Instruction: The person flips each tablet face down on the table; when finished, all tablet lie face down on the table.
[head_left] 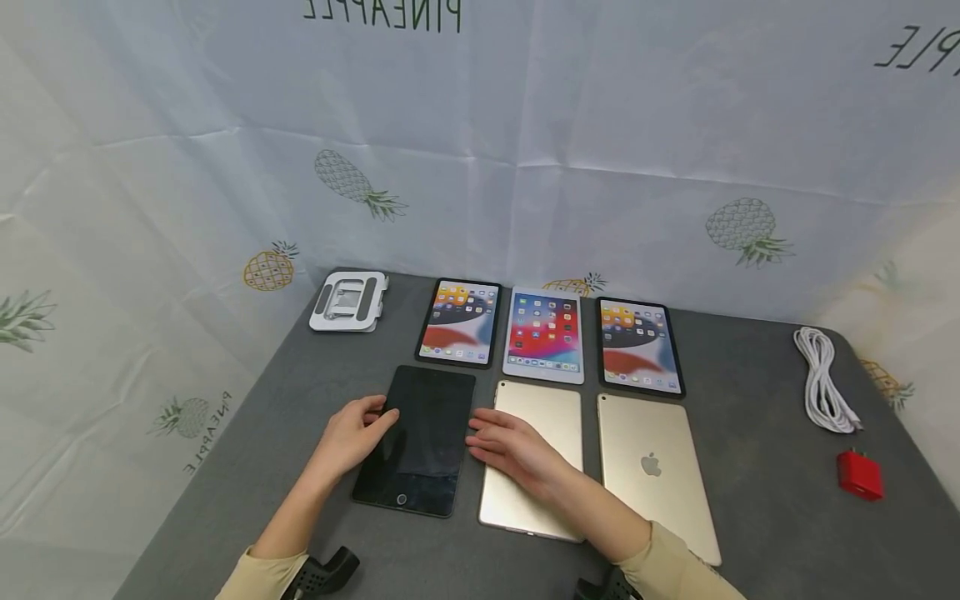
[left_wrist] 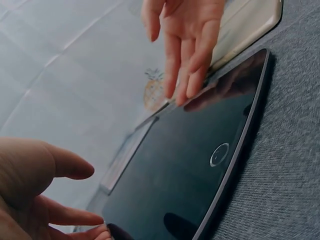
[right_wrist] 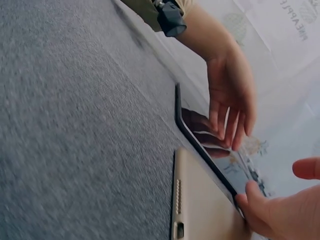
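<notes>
A black tablet point(head_left: 423, 442) lies flat, its dark screen facing up and its round button at the near end. My left hand point(head_left: 352, 437) is at its left edge, fingertips by the side and thumb apart from the fingers. In the left wrist view those fingertips point(left_wrist: 102, 231) reach the tablet's edge. Across from it, my right hand point(head_left: 517, 450) has loosely extended fingers at the right edge, over part of a gold tablet point(head_left: 551, 408) lying back up. In the right wrist view its fingertips point(right_wrist: 250, 192) are at the black tablet's edge; contact is hard to tell.
Behind lie two black-framed tablets point(head_left: 459, 323) point(head_left: 639, 346) and a white-framed tablet point(head_left: 543, 333), screens lit. Another gold tablet point(head_left: 660, 475) is on the right. A white folding stand point(head_left: 348, 300) sits back left; a coiled white cable point(head_left: 823, 383) and red charger point(head_left: 860, 475) lie far right.
</notes>
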